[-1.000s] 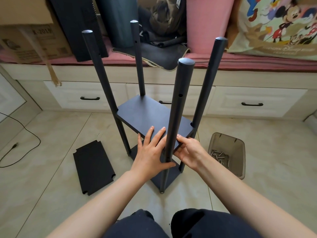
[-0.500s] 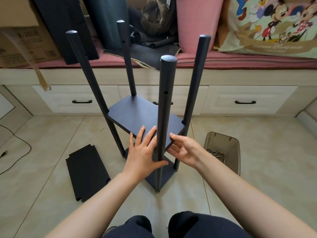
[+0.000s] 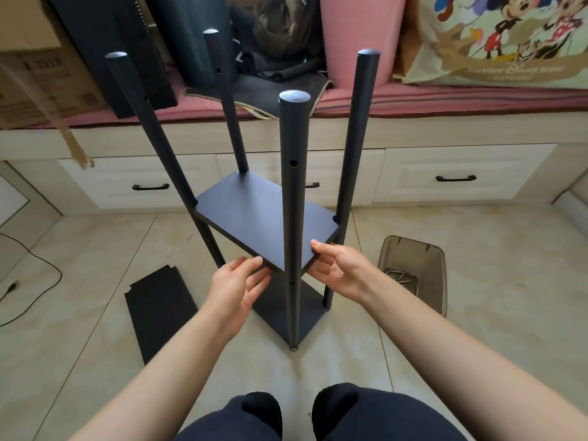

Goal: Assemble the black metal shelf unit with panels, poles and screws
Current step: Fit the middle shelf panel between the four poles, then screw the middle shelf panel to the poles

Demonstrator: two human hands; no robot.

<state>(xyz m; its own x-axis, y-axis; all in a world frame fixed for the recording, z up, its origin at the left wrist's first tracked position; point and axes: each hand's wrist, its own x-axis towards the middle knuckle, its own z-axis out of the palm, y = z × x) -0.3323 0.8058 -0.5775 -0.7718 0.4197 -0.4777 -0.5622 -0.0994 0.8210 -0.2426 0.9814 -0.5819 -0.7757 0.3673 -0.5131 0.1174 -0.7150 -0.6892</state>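
Note:
The black shelf unit stands on the tiled floor with several upright poles; the nearest pole rises in front of me. A middle panel sits between the poles, above a bottom panel. My left hand cups the panel's near left edge from below, thumb on top. My right hand grips the near right corner, thumb on top and fingers beneath. A spare black panel lies flat on the floor to the left.
A brown translucent bin holding screws stands on the floor to the right. White drawers and a pink-cushioned bench with boxes and bags run along the back. A black cable trails at far left. My knees show at the bottom.
My left hand has come off the panel's top and dropped to its near edge. My right hand has shifted to grip the near right corner. The view has tilted slightly.

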